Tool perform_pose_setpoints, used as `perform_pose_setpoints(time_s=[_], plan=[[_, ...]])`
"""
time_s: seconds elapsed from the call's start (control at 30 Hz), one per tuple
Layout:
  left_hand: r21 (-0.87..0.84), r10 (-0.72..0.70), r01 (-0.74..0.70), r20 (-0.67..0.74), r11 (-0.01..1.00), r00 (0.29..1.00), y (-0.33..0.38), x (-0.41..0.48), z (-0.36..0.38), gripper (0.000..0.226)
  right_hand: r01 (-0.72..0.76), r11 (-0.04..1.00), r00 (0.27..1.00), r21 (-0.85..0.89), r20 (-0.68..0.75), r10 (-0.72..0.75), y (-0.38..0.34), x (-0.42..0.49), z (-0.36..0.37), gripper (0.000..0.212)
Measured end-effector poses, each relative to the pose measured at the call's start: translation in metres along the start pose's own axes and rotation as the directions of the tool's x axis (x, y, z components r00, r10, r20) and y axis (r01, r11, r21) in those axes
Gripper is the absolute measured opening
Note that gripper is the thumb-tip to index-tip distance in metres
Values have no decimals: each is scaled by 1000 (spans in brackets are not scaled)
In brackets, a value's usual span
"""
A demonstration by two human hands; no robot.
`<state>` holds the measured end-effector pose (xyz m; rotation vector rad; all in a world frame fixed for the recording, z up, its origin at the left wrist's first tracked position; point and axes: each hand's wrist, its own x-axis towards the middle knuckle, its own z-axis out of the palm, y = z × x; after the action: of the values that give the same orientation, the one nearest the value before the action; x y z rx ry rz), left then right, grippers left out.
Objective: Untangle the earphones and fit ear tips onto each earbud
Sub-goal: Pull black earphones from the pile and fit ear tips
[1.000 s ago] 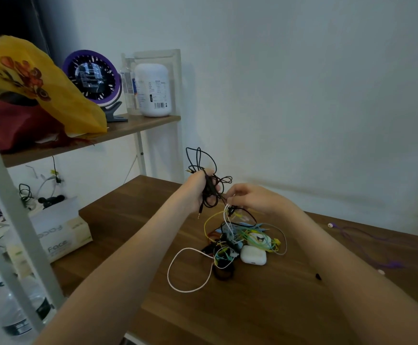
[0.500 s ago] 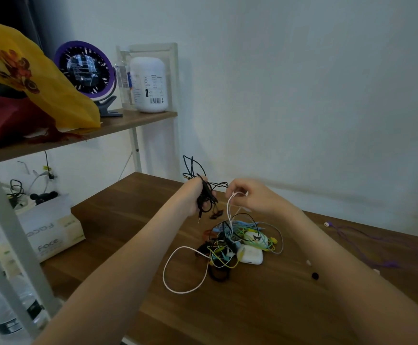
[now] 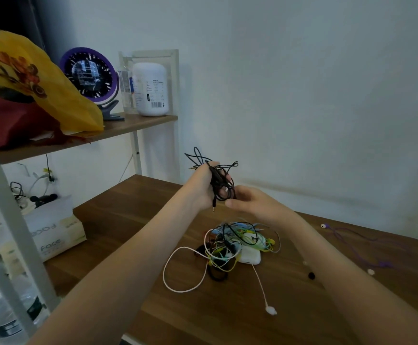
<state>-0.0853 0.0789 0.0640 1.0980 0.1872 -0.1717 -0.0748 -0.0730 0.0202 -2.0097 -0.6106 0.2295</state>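
My left hand [image 3: 200,188] grips a bundle of tangled black earphones [image 3: 221,181] above the wooden table [image 3: 128,215]. My right hand [image 3: 250,202] reaches to the lower part of that bundle and its fingers pinch the black cord. Below them a pile of tangled earphones [image 3: 238,241] in white, yellow, green and black lies on the table. A white cord runs out of it to a white earbud [image 3: 270,310]. A loose black ear tip [image 3: 311,275] and a white ear tip [image 3: 370,271] lie to the right.
A white earbud case [image 3: 249,256] sits against the pile. Purple earphones [image 3: 360,245] lie spread at the table's right. A tissue box [image 3: 53,235] stands at the left. The shelf [image 3: 128,125] above holds a fan, a white jar and a yellow bag.
My right hand let go of the white cord, which dropped onto the table with its earbud, and moved onto the black bundle. The left hand rose slightly with the bundle.
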Motion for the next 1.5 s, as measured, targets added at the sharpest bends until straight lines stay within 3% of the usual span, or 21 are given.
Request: perform_pose_setpoints(time_s=[0.13,0.23,0.4,0.5,0.67,0.8,0.9,0.97,1.1,1.17,1.3,1.43,1.5], plan=[[222,-42,-2,192,975,981,-17,-13,23,35,0,964,1000,267,2,-1,11,-45,-21,9],[392,-110,-21,309,920,945,-34,-21,41,30,-38,932,998,360,53,21,19,-91,-45,15],[664,-280,-22,344,747,896,-77,-29,73,28,-157,946,988,283,46,150,47,-164,-75,11],[765,-361,-26,333,644,871,-104,-39,93,31,-230,942,970,244,-24,243,65,-201,-87,12],[858,-500,-65,357,510,789,-143,-40,106,35,-321,946,947,48,-2,322,88,-250,-102,20],[947,-581,-171,304,273,755,-159,-50,114,34,-431,899,902,81,61,427,104,-289,-108,28],[968,-668,-211,248,138,702,-165,-49,113,73,-544,839,838,5,62,543,110,-305,-113,39],[957,-695,-274,260,94,671,-168,-49,114,79,-568,822,821,-47,34,569,110,-309,-114,44],[928,-714,-349,332,131,616,-161,-49,112,57,-509,859,858,-49,-111,502,100,-296,-109,50],[910,-721,-381,374,164,583,-156,-47,106,45,-460,888,884,-19,-104,456,95,-285,-105,57],[904,-641,-334,426,267,639,-145,-40,87,24,-458,886,889,-63,-41,457,93,-269,-97,49],[902,-610,-211,413,377,677,-135,-36,71,25,-483,874,876,-50,-21,482,97,-270,-100,44],[927,-645,-110,331,359,689,-133,-38,68,49,-473,881,881,5,-25,473,98,-273,-104,48]])
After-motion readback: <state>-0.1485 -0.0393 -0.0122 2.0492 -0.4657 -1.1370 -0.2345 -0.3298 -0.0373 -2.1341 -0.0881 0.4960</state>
